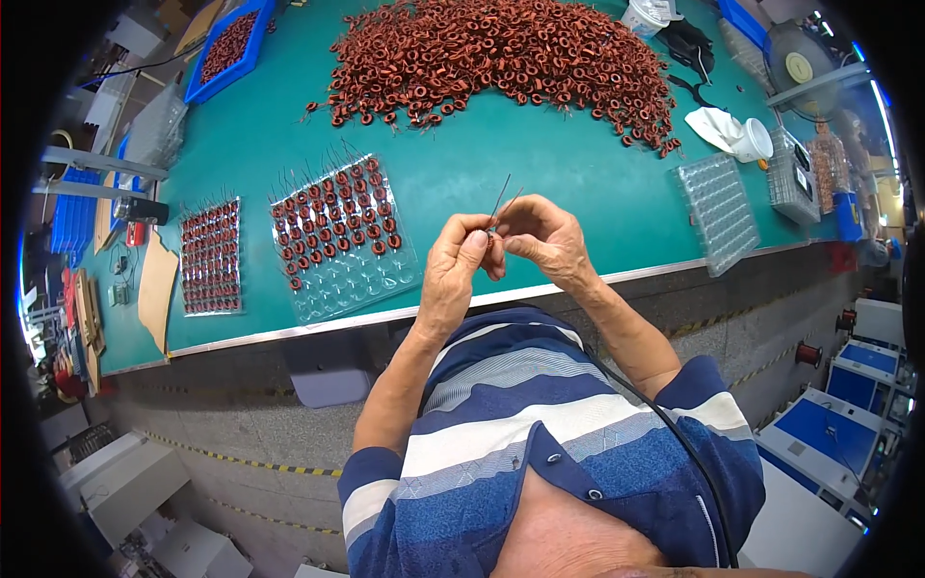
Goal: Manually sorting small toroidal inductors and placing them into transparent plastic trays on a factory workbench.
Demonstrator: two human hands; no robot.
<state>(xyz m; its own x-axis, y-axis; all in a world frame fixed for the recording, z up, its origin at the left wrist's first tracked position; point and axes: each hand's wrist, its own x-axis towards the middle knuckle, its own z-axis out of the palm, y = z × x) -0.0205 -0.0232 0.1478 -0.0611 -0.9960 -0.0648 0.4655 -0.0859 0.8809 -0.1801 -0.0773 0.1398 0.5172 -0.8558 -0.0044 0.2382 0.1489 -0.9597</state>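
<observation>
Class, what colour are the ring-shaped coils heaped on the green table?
The heaped coils are reddish-brown; the head view shows them best.

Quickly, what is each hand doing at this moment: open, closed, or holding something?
Left hand: closed, pinching a small wired part.
Right hand: fingers curled beside it; whether gripping cannot be told.

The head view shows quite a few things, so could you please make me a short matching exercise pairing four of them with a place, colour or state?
Things
1. Coil heap
2. Shirt
3. Tray nearest the left hand
4. Blue bin

Descriptions
A. Coils in only some of its pockets
B. At the upper left of the picture
C. Piled loose on the green worktable
D. Striped in blues and white

Pairs: 1-C, 2-D, 3-A, 4-B
</observation>
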